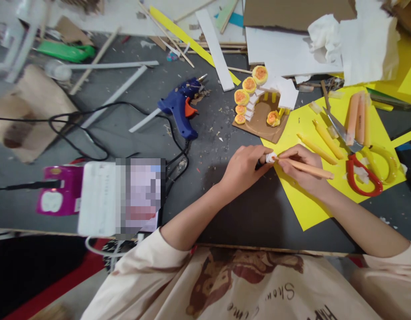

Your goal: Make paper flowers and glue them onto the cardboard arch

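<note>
Between the thumb and fingers of my left hand [243, 166] is a small white roll [270, 158] with an orange mark on its end face. My right hand [300, 166] grips a peach-coloured marker [312, 170], its tip at the roll's end. Just beyond my hands stands a brown cardboard model [255, 126] with small white steps. Several yellow-and-orange round pieces [241, 96] line its left side, and another sits at its right. Under my right hand lies a yellow sheet [303, 211]. It bears yellow markers [320, 149], peach markers [358, 118] and red-handled scissors [365, 180].
A blue glue gun [178, 109] lies left of the model, its black cable trailing left. Nearer me are a phone [145, 191], a white box [97, 198] and a purple device [58, 191]. Glue sticks [115, 95], a green cutter [67, 51], paper strips [215, 49] and crumpled tissue [325, 38] lie farther back.
</note>
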`<move>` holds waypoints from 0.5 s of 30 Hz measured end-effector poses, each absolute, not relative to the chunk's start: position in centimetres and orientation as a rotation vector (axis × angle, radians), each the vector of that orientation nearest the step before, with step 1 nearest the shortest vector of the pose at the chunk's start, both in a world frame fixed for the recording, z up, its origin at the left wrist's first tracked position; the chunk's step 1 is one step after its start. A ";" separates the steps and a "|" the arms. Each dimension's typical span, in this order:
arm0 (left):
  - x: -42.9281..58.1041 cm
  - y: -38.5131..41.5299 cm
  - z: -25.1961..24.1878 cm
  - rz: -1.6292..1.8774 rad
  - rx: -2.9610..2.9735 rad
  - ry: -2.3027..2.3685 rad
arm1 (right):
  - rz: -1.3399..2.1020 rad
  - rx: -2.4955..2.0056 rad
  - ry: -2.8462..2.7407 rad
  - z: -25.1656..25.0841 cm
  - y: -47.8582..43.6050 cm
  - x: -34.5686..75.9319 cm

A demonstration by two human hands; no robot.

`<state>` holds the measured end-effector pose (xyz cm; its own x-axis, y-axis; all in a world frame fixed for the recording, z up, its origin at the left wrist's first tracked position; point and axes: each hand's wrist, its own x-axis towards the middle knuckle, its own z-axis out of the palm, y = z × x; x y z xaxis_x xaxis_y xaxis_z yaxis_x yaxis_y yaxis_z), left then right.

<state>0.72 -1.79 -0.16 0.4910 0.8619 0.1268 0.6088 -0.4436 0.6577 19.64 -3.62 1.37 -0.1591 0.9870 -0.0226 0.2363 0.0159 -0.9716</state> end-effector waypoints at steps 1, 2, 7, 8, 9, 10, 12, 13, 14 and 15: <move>0.7 -1.8 -0.2 0.622 2.201 1.203 | 1.216 -1.302 -1.511 1.4 -3.6 19.6; 0.7 -1.8 -0.2 0.629 2.203 1.199 | 1.221 -1.301 -1.516 1.4 -3.6 19.6; 0.7 -1.8 -0.3 0.647 2.207 1.194 | 1.195 -1.312 -1.509 1.4 -3.6 19.5; 0.7 -1.8 -0.3 0.644 2.207 1.196 | 1.199 -1.301 -1.514 1.4 -3.6 19.6; 0.7 -1.8 -0.3 0.636 2.206 1.198 | 1.202 -1.292 -1.519 1.4 -3.6 19.6; 0.8 -1.8 -0.3 0.627 2.204 1.202 | 1.200 -1.288 -1.521 1.5 -3.5 19.6; 0.8 -1.8 -0.3 0.614 2.199 1.208 | 1.184 -1.296 -1.516 1.5 -3.5 19.6; 0.8 -1.8 -0.3 0.614 2.197 1.209 | 1.178 -1.302 -1.513 1.5 -3.5 19.6; 0.8 -1.8 -0.2 0.617 2.197 1.208 | 1.177 -1.304 -1.513 1.5 -3.5 19.6; 0.7 -1.8 -0.2 0.619 2.197 1.205 | 1.183 -1.304 -1.518 1.5 -3.5 19.6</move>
